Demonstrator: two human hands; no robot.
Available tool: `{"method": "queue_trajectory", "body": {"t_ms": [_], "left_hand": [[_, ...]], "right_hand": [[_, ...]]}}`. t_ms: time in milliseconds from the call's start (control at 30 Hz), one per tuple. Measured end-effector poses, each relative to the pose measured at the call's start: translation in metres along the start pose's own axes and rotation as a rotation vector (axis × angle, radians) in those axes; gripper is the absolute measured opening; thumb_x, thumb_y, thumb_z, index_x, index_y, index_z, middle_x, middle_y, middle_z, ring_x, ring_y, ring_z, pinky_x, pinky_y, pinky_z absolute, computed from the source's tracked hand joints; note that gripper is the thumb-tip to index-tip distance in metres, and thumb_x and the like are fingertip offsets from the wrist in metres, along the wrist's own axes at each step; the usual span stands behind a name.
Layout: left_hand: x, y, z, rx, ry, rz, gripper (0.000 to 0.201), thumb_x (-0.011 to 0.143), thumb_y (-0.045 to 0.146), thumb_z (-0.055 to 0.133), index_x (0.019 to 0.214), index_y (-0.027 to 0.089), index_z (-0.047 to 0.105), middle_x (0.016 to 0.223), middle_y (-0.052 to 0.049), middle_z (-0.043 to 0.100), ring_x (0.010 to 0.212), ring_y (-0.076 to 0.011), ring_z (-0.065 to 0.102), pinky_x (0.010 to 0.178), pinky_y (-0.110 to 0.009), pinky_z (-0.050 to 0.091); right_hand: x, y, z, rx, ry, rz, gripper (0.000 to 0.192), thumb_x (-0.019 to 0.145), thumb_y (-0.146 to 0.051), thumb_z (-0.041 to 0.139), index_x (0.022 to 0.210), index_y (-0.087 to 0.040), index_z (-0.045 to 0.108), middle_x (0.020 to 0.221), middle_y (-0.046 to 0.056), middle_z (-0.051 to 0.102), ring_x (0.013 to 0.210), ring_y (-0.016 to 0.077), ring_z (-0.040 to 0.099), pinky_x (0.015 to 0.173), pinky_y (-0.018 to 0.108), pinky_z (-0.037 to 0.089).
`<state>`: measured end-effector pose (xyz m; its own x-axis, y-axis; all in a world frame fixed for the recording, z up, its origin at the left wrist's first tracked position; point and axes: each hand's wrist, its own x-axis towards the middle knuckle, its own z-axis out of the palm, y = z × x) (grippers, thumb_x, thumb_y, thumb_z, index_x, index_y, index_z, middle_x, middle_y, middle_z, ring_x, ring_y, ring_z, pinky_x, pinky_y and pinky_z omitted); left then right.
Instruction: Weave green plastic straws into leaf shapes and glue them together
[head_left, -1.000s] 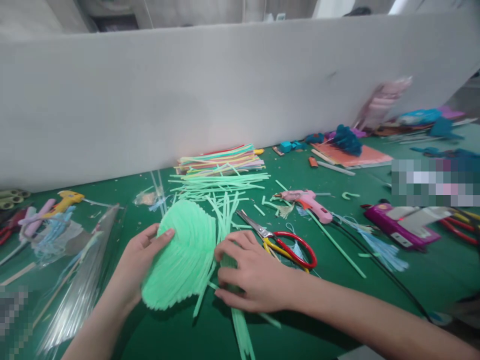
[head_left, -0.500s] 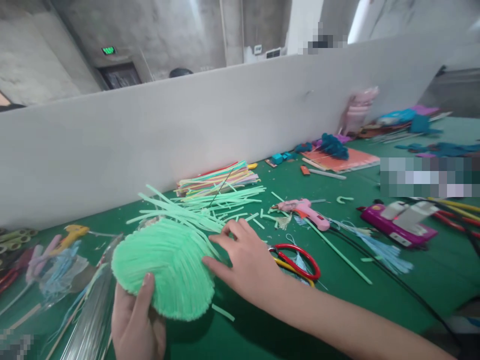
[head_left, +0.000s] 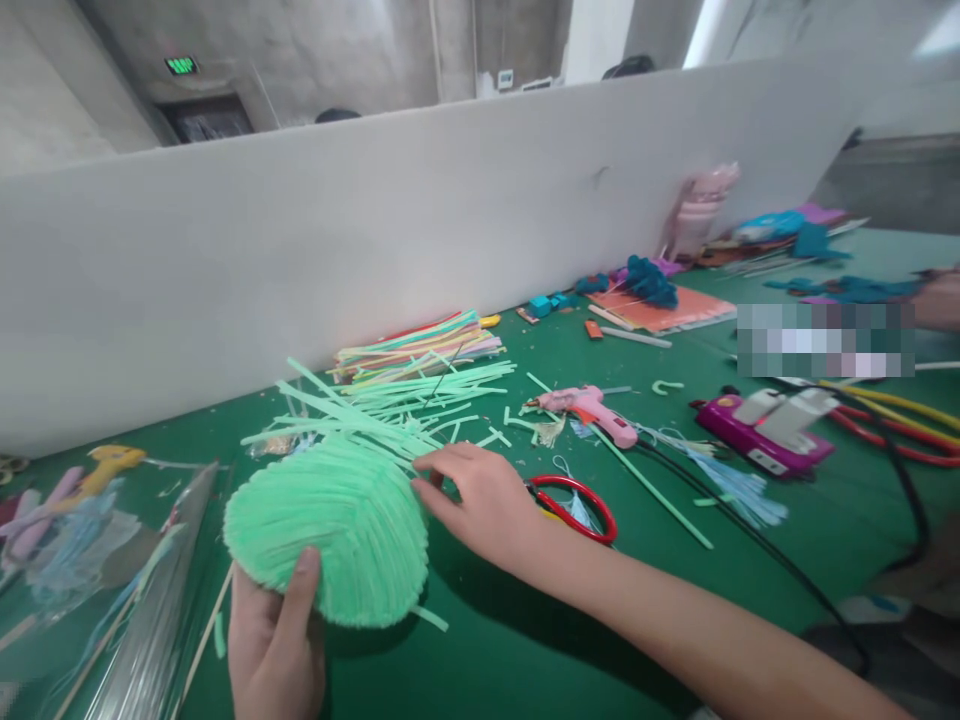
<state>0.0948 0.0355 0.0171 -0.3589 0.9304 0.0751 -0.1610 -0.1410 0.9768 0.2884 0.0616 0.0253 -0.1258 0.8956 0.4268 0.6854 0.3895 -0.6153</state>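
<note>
My left hand [head_left: 276,640] holds a light green leaf-shaped piece [head_left: 330,525] made of glued straws, thumb on its lower edge, lifted a little above the green table. Long loose green straw ends [head_left: 337,412] stick out from its far side. My right hand [head_left: 480,500] rests with fingers on the piece's right edge, holding nothing that I can see. Red-handled scissors [head_left: 577,503] lie just right of that hand, partly hidden by it.
A stack of coloured straws [head_left: 420,348] lies by the white partition [head_left: 375,210]. A pink glue gun [head_left: 592,408], a purple device [head_left: 765,432] and black cable [head_left: 757,540] lie to the right. Clear plastic sleeves [head_left: 150,610] and a yellow glue gun [head_left: 105,465] are left.
My left hand shifted from the piece's top to its bottom edge and raised it. My right hand came off the straws on the table and now touches the piece's right edge.
</note>
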Motion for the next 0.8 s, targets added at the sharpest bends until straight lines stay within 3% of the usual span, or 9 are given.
{"method": "queue_trajectory", "body": {"t_ms": [333,667,800], "left_hand": [[0.002,0.002,0.000,0.008,-0.062,-0.065,0.057,0.082,0.034,0.069,0.136,0.034,0.051,0.135,-0.002,0.060,0.123,-0.0242,0.055,0.105,-0.037,0.045],[0.004,0.001,0.000,-0.046,-0.048,-0.107,0.058,0.080,0.032,0.072,0.135,0.034,0.053,0.128,-0.002,0.064,0.117,-0.0232,0.060,0.101,-0.036,0.048],[0.005,-0.001,-0.002,-0.047,-0.054,-0.101,0.059,0.081,0.032,0.072,0.136,0.034,0.052,0.129,-0.003,0.064,0.117,-0.0237,0.060,0.102,-0.037,0.048]], "right_hand": [[-0.004,0.005,0.008,-0.096,0.048,-0.057,0.019,0.093,-0.025,0.055,0.105,-0.018,0.067,0.094,0.007,0.073,0.090,0.0206,0.064,0.076,0.032,0.047],[-0.003,0.010,0.012,-0.143,0.074,-0.206,0.018,0.095,-0.021,0.052,0.090,-0.018,0.070,0.085,0.005,0.070,0.082,0.0171,0.061,0.074,0.028,0.044],[-0.003,0.012,0.012,-0.152,0.080,-0.205,0.017,0.095,-0.021,0.052,0.093,-0.017,0.069,0.087,0.006,0.070,0.084,0.0174,0.061,0.073,0.028,0.044]]}}
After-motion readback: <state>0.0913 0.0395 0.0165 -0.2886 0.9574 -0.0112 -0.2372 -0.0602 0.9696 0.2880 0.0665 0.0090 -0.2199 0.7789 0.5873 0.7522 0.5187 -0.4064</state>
